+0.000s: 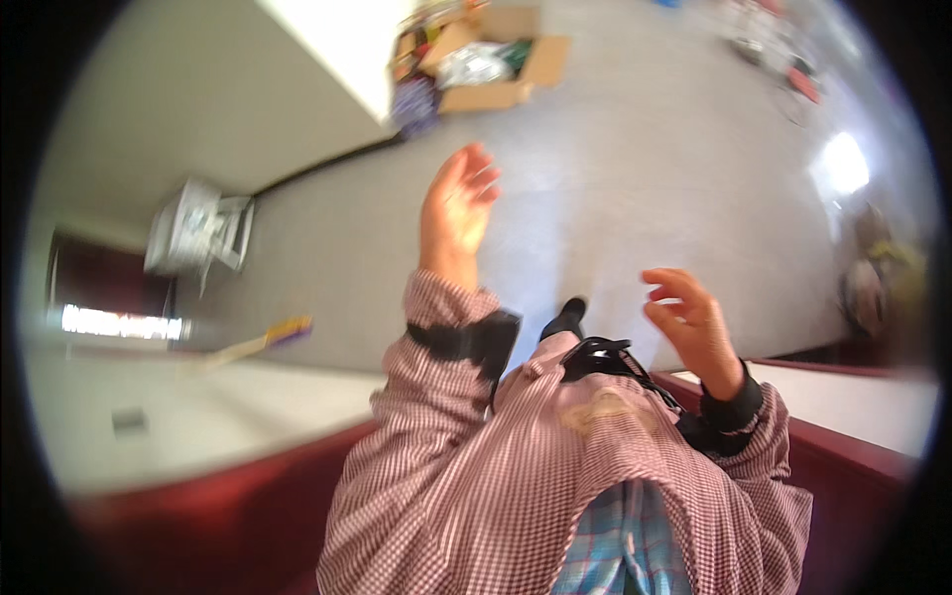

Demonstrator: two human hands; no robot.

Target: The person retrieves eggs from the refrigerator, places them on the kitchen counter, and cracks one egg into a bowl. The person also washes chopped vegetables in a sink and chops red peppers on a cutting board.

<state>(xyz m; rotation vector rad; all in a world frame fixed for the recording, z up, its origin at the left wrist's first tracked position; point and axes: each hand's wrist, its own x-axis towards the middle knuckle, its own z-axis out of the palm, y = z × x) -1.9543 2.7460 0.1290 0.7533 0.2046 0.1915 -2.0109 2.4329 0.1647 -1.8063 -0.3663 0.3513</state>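
Note:
My left hand [461,204] is raised over the grey floor [632,186], its fingers loosely curled and nothing in its grasp. On that forearm sits a black band [465,342] with a flat flap, over a checked sleeve. My right hand [692,323] hovers lower and to the right, with a gap between thumb and fingers and no object there. A black wristband [736,401] circles the right wrist. Between the arms, a black strap or pouch [602,357] hangs at the front of the checked garment [506,461]. One dark shoe [567,316] shows below it.
An open cardboard box [483,97] holding plastic-wrapped goods stands by the wall corner. At left are a white stool-like object [201,230] and a blurred yellow-and-purple brush head [290,329] on a pale handle. Dark red door framing [245,483] flanks me. Blurred items [870,290] lie far right.

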